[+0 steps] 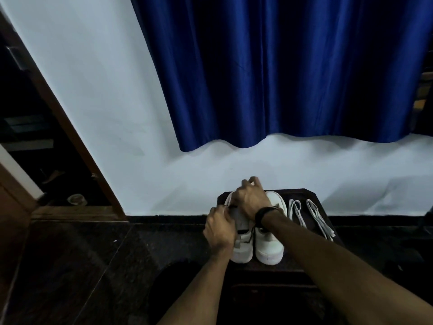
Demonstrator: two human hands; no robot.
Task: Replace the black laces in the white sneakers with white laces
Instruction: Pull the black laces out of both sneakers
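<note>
Two hands work on the left of a pair of white sneakers standing on a small dark table.

The left sneaker (241, 242) stands heel toward the viewer, touching the right sneaker (269, 245) beside it. The left hand (220, 231) curls round the left sneaker's near side at the tongue, gripping it. The right hand (251, 200) reaches across the left sneaker's toe end, fingers bent — it seems to pinch the black lace (251, 233), though the grip is hidden by the hand itself. A black wristband (263, 213) sits on the right wrist, over the right sneaker. Just right of the right sneaker lie two white laces (297, 213) (319, 219), folded, apart from both hands. The table (311, 193) backs onto a white wall (93, 90), and a blue curtain (281, 66) hangs above the sneakers.
</note>
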